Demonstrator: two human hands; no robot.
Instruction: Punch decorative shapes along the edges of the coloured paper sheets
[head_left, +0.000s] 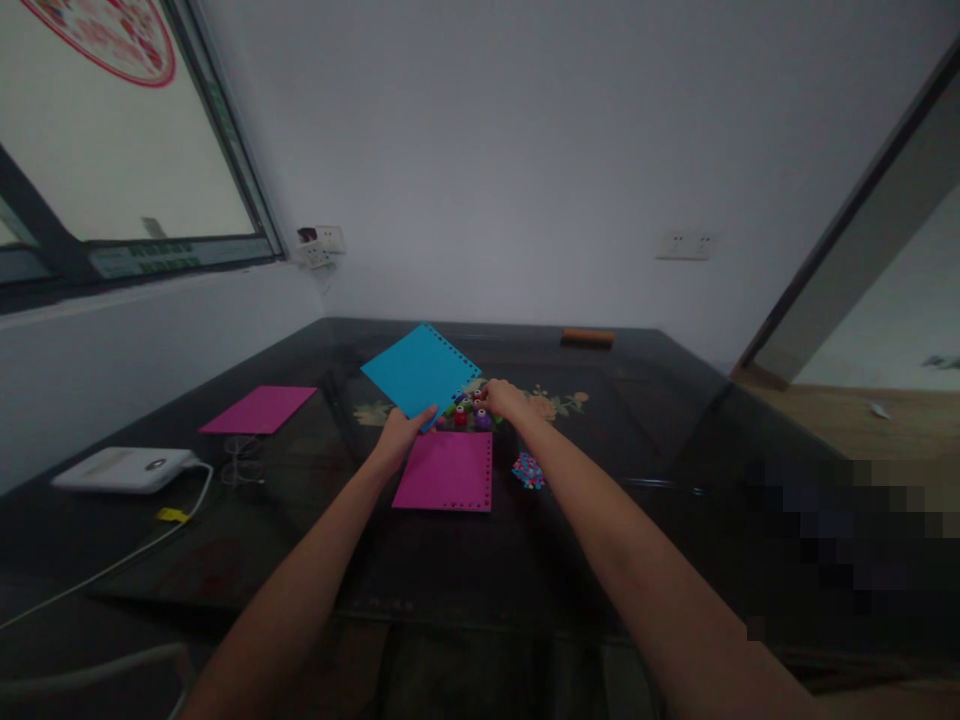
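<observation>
Nearest: magenta rectangular sheet with holes punched along two edges, flat on the dark glossy table. My left wrist could nudge it askew if I pull back low. Just right of it, loose heap of tiny pink, blue and white bits; a dropped forearm would likely scatter it. Farther in, my left hand pinches the near corner of the bright blue hole-edged sheet, thumb on top; one-corner grip, so it may swing or crease. My right hand is bent palm-down at the cluster of small coloured spools, by the blue sheet's right corner; can't tell if the fingers have one. A careless poke could topple them. Both forearms reach forward, converging, right one more stretched.
</observation>
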